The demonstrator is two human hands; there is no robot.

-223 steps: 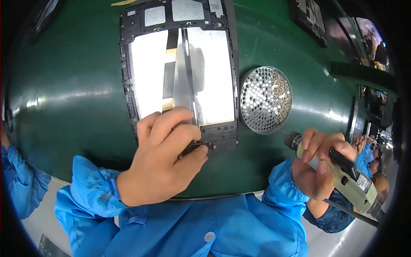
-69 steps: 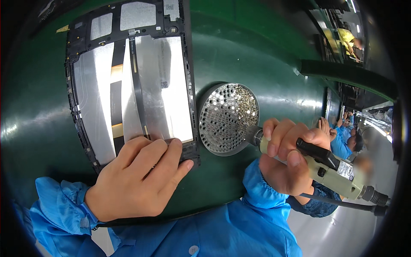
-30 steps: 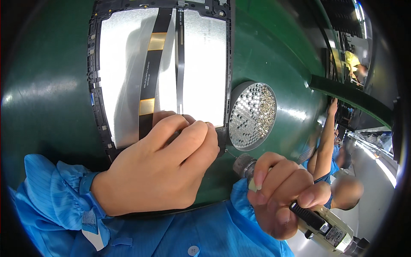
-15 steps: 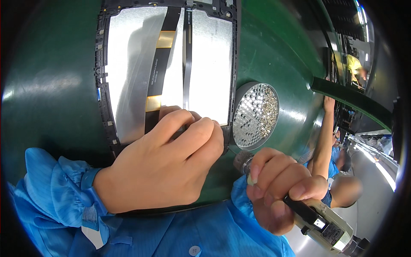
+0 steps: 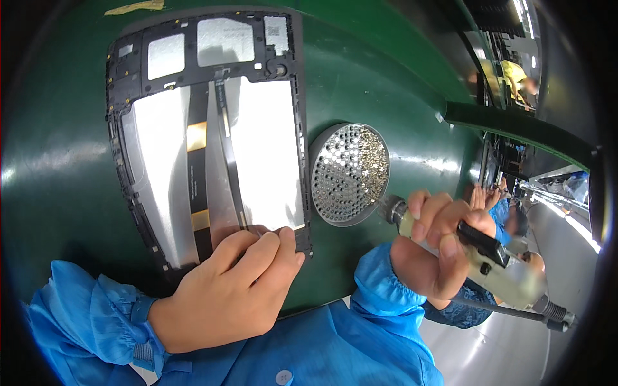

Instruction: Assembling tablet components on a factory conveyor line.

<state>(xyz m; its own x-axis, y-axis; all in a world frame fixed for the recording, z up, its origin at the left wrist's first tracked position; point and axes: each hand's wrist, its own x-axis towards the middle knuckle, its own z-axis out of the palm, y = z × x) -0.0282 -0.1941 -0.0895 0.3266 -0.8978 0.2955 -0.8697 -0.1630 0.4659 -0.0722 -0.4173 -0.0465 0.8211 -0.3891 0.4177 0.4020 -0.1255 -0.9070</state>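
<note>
A tablet's black frame with a silvery metal back (image 5: pixel 270 148) lies on the green bench. Two dark ribbon cables run along it, the wider cable (image 5: pixel 198 170) with gold patches and a narrow cable (image 5: pixel 226 151). My left hand (image 5: pixel 235 283) rests at the tablet's near edge, its fingers pinched together by the narrow cable's near end; whatever lies between the fingertips is hidden. In my right hand (image 5: pixel 438 238), an electric screwdriver (image 5: pixel 496 267) with a pale body and black lever is held tilted, its knurled nose (image 5: pixel 393 209) close to a round screw tray.
The round grey screw tray (image 5: pixel 351 219), with a perforated plate and many small screws heaped on its right side, stands beside the tablet. A green raised rail (image 5: pixel 515 122) borders the bench at right. Beyond it are another person's hands (image 5: pixel 486 193). A yellowish strip (image 5: pixel 135 8) lies at far left.
The tablet and my left hand sit nearer and further left in view, and the tablet's far end now shows. My right hand and the screwdriver have risen slightly to the right.
</note>
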